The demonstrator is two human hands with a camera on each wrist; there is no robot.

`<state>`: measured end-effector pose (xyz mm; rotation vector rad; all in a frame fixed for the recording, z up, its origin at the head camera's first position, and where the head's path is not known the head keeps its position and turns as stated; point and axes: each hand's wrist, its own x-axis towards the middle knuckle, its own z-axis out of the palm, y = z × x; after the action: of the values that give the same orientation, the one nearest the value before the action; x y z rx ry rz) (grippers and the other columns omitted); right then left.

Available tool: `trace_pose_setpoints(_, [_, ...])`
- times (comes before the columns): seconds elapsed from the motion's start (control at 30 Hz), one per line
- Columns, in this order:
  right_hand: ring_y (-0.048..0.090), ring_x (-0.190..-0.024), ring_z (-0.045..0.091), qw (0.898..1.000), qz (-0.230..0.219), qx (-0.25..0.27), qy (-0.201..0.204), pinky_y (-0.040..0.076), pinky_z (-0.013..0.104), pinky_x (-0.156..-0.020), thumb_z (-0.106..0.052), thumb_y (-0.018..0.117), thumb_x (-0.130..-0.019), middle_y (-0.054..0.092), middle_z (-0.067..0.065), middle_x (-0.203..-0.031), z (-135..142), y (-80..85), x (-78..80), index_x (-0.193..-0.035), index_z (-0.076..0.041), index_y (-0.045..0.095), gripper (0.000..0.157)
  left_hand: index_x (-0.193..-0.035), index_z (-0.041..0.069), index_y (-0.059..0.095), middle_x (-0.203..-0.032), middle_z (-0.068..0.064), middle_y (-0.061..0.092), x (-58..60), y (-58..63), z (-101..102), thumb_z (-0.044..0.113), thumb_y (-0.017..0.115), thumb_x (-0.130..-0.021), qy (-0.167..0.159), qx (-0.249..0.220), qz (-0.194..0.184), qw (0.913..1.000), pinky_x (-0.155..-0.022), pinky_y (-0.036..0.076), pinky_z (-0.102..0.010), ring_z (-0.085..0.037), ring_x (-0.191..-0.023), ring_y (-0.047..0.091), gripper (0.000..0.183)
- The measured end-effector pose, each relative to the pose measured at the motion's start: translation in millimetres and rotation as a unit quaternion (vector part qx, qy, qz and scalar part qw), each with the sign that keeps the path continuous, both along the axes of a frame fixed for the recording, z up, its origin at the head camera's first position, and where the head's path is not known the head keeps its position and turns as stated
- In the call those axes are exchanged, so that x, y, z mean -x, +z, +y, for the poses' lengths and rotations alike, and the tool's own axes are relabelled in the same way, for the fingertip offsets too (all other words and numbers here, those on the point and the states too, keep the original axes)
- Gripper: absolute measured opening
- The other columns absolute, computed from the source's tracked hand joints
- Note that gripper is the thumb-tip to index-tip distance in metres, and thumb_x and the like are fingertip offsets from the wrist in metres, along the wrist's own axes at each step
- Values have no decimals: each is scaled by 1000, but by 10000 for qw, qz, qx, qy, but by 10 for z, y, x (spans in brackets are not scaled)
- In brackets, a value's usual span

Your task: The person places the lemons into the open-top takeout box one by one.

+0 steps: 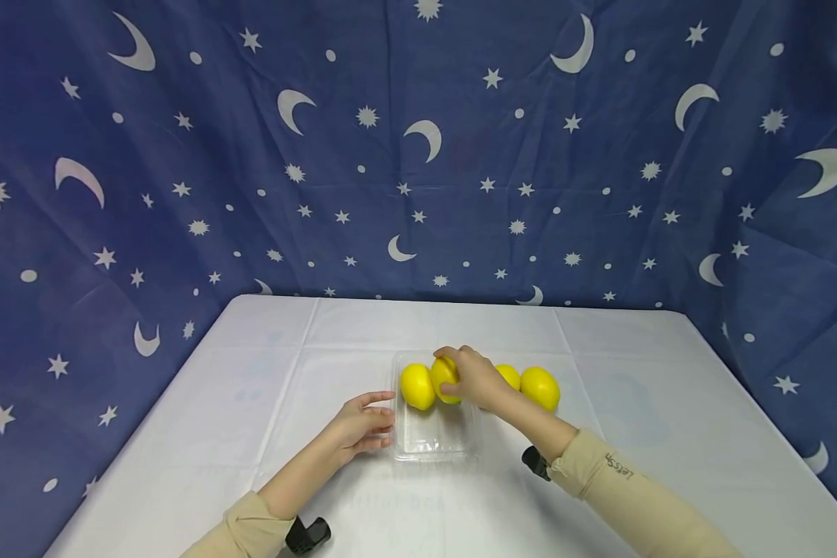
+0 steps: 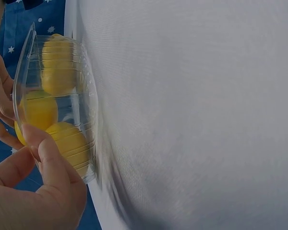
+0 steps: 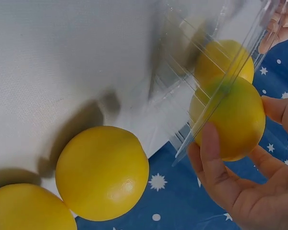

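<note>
My right hand [image 1: 476, 377] grips a yellow lemon [image 3: 235, 120] with a greenish patch, fingers and thumb around its sides. That lemon is at the far part of a clear plastic container [image 1: 425, 446], against another lemon [image 1: 417, 387] lying inside. At the container's left side is my left hand [image 1: 363, 425]; in the left wrist view its fingertips pinch the rim. To the right of the container, two more lemons lie on the table: a whole one [image 1: 540, 388] in plain sight and a second [image 1: 508, 375] partly hidden behind my right hand.
A white cloth [image 1: 307, 341] covers the table. Behind and beside it hangs a dark blue curtain [image 1: 404, 155] with moons and stars. Black wrist devices [image 1: 308, 535] show at both sleeves.
</note>
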<state>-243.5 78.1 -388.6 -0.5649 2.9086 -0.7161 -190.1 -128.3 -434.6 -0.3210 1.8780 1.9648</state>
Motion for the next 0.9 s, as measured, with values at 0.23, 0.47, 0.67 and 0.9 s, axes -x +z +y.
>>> trace_pose_setpoints(0.23, [59, -96, 25, 10000, 20, -13, -84, 51, 40, -88, -20, 76, -79, 67, 11, -109, 5, -20, 25, -122, -7, 58, 49, -131, 4, 48, -85, -1, 57, 8, -2, -7, -2, 58, -88, -12, -19, 22, 10000, -60, 55, -21, -12, -73, 55, 45])
trace_pose_setpoints(0.47, [59, -93, 25, 9999, 101, -123, -34, 52, 38, -88, -19, 77, -79, 68, 12, -105, -28, -84, 77, -119, -2, 60, 47, -130, 3, 48, -86, -1, 56, 21, -12, -17, -2, 61, -86, -7, 23, 50, 10000, -60, 55, -20, -13, -73, 55, 46])
trace_pose_setpoints(0.67, [57, -96, 32, 9988, 363, -328, -1, 50, 41, -86, -20, 79, -75, 69, 13, -101, -74, -172, 114, -113, 1, 63, 46, -129, 3, 49, -86, 0, 55, 24, -9, -15, -4, 59, -86, 22, 51, 56, 10000, -59, 55, -20, -12, -72, 54, 46])
trace_pose_setpoints(0.9, [51, -77, 24, 9962, 632, -581, 161, 44, 32, -70, -22, 81, -73, 69, 12, -88, -111, -208, 137, -103, 2, 64, 42, -130, 3, 48, -86, 0, 55, 18, -1, -11, -5, 59, -86, -50, -4, 100, 9999, -58, 55, -19, -11, -70, 54, 46])
